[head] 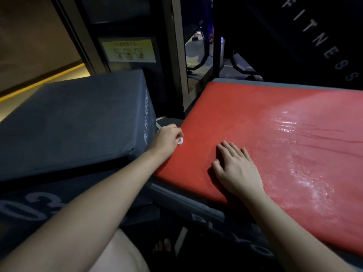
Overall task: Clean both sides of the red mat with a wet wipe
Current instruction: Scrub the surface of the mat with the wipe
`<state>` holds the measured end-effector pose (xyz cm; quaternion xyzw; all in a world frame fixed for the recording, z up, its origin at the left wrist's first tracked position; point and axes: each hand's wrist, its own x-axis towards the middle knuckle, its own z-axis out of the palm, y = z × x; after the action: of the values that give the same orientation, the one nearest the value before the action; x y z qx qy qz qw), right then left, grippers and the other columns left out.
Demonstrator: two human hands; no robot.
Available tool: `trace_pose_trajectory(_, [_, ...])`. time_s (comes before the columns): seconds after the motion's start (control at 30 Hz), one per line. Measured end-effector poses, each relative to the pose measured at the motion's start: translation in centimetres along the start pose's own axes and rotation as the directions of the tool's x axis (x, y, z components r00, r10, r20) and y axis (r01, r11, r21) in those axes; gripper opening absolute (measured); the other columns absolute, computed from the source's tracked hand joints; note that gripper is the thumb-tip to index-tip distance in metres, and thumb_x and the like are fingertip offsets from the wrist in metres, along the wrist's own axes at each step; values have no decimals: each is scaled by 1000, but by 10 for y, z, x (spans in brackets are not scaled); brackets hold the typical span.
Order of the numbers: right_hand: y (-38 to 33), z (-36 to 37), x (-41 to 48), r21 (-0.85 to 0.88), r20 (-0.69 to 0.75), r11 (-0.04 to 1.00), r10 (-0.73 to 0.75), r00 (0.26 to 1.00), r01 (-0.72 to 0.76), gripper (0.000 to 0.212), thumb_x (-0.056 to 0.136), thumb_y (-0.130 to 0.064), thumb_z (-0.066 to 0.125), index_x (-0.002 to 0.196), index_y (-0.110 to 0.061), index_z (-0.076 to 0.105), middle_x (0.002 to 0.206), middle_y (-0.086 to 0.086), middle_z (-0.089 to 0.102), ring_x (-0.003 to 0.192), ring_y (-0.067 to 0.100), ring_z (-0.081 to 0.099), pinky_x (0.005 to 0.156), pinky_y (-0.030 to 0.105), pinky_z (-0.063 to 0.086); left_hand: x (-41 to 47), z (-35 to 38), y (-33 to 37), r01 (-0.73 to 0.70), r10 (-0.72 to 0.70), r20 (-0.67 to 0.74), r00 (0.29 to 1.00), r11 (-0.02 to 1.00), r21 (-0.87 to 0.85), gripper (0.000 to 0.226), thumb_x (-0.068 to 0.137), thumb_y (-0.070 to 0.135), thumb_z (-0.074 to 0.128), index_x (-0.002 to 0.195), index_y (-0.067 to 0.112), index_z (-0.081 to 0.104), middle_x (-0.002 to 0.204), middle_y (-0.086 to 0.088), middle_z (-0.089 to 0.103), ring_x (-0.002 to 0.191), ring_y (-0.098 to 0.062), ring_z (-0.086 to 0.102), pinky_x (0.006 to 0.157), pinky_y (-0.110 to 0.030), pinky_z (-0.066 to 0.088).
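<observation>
The red mat lies on a grey box, long axis running toward 3 o'clock from the hands: the left hand pinches the wet wipe at its 9 o'clock edge, the right hand rests flat on it nearby.

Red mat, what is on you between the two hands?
Nothing but bare red mat. In the head view, the left hand grips the wet wipe at the mat's left edge; the right hand rests flat.

grey foam box left | yellow sign behind | FITNESS panel upper right
</observation>
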<state>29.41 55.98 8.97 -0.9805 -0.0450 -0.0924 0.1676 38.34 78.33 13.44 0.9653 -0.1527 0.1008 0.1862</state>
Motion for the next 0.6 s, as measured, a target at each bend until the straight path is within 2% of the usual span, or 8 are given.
trace_pose_trajectory(0.1, [0, -2, 0, 11, -13, 1000, 9, 1000, -9, 59, 97, -45, 37, 152, -23, 38, 162, -3, 29, 151, 14, 19, 125, 40, 10, 15, -4, 1, -31, 33, 43, 999, 998, -47, 13, 79, 4, 73, 81, 16, 78, 87, 5, 66, 85, -14, 64, 78, -31, 50])
trace_pose_trajectory(0.2, [0, -2, 2, 7, -6, 1000, 7, 1000, -7, 59, 97, -46, 36, 151, -23, 38, 162, -4, 29, 151, 13, 19, 125, 40, 11, 14, -13, 2, -16, 30, 98, 995, 989, -145, 18, 73, 4, 75, 77, 20, 79, 78, 12, 69, 82, -5, 64, 75, -21, 47])
trace_pose_trajectory(0.33, [0, -3, 0, 8, 1, 1000, -2, 1000, 2, 59, 98, -46, 34, 152, -22, 38, 162, -3, 28, 151, 14, 18, 125, 40, 11, -3, -21, 0, -7, 57, 200, 978, 971, -240, 24, 76, 7, 80, 93, 24, 82, 85, 14, 73, 89, 3, 65, 79, -10, 48])
trace_pose_trajectory(0.4, [-1, -5, 0, 13, 22, 1000, 5, 1000, -5, 58, 98, -44, 36, 152, -23, 38, 162, -3, 28, 152, 13, 18, 125, 39, 10, -4, -20, -4, -31, 72, 182, 981, 976, -218, 26, 79, 6, 77, 100, 21, 80, 91, 12, 73, 91, 0, 66, 84, -17, 52])
trace_pose_trajectory(0.47, [1, -8, 2, 15, 48, 1000, 17, 999, -17, 56, 97, -44, 40, 150, -26, 42, 161, -6, 31, 150, 12, 22, 124, 36, 13, -5, -13, -9, -45, 64, 112, 992, 986, -164, 22, 83, 3, 72, 98, 17, 80, 94, 5, 70, 91, -9, 66, 86, -33, 56])
trace_pose_trajectory(0.53, [6, -19, 12, 3, 74, 1000, 26, 997, -27, 49, 94, -44, 44, 140, -31, 55, 151, -7, 48, 141, 14, 40, 117, 34, 30, -6, -6, -11, -18, 24, 55, 998, 993, -114, 19, 85, 4, 69, 89, 18, 80, 92, 4, 65, 88, -14, 65, 81, -43, 56])
trace_pose_trajectory(0.6, [17, -38, 30, 20, 107, 999, 40, 993, -42, 39, 94, -44, 45, 124, -31, 66, 127, 1, 66, 121, 25, 58, 98, 36, 47, -7, -1, -7, 39, -37, 20, 999, 995, -97, 16, 85, 8, 73, 83, 22, 80, 91, 9, 60, 85, -12, 62, 78, -39, 55])
